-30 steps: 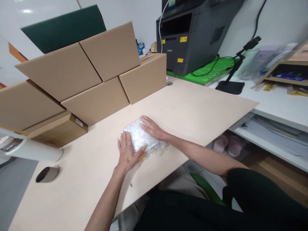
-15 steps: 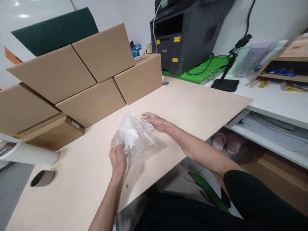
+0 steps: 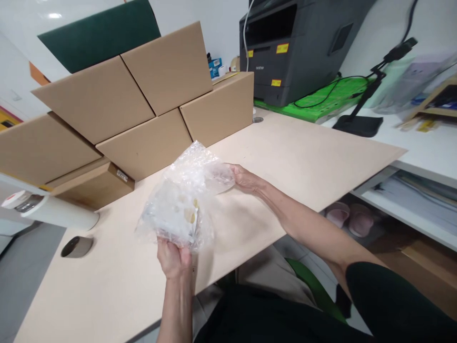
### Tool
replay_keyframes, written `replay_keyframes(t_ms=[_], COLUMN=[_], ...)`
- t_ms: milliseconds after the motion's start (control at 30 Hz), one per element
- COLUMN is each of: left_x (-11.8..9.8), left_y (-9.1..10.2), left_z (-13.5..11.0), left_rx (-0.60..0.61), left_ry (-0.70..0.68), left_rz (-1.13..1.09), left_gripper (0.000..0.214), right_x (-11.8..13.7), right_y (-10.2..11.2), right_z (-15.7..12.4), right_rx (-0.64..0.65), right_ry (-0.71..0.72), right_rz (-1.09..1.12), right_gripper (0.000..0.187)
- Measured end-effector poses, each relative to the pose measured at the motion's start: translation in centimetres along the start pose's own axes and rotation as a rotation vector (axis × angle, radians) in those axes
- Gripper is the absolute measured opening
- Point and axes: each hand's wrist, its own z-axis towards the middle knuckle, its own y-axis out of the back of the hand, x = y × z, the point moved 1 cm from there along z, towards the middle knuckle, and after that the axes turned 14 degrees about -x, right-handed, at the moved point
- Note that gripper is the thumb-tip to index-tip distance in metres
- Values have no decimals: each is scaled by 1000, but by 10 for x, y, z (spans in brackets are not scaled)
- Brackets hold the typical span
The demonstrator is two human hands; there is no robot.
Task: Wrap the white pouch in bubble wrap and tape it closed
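Note:
Clear bubble wrap (image 3: 194, 162) lies loosely around a flat white packet (image 3: 178, 216) with yellowish round marks. My left hand (image 3: 173, 257) grips the packet and the wrap at their near edge, thumb on top and fingers partly hidden underneath. At the right end of the sheet, my right hand (image 3: 244, 178) pinches the bubble wrap between thumb and fingers. The bundle is held just over the light wooden tabletop (image 3: 278, 157). What the packet contains cannot be seen.
Stacked cardboard boxes (image 3: 143, 147) stand behind the bundle, with a dark green box (image 3: 103, 35) on top. A white bottle (image 3: 64, 212) and a brown cup-like ring (image 3: 76, 247) are at left. A printer (image 3: 271, 62) and a black stand (image 3: 359, 125) are at the back right.
The crumpled bubble wrap has been spread wider, and the white packet inside shows more. My left hand has turned and moved lower; my right hand has drawn the wrap slightly right.

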Motion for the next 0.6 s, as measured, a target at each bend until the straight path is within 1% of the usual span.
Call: replay_keyframes(t_ms=[33,100,167,200,267,333,400,467,533,600], left_x=[1,5,8,9,8,4,0,0,6,14], left_y=[1,5,13,19,32,46,59,68,74,78], left_z=[-1,-2,-3,-2,-1,2,6,10,14,16], left_rx=[-14,-66,-136,-178,-277,-334,-296,-176,-50,15], left_ry=[6,4,-79,-163,-400,-679,-949,-1147,-1240,-1256], left_rz=[-19,-43,-2,55,222,450,686,858,930,936], left_gripper=[45,49,59,67,81,83,68,47,38,37], right_x=[1,4,9,12,15,17,16,14,10,4], right_y=[0,4,11,14,20,22,20,14,6,-3], right_z=[0,3,7,9,11,10,6,-1,-9,-15], right_rx=[-36,-171,-306,-351,-405,-429,-437,-395,-278,-141], right_ry=[14,76,167,214,302,401,545,727,918,1062], right_rz=[14,60,90,86,27,-75,-206,-367,-548,-702], right_gripper=[35,34,35,36,35,35,37,40,44,50])
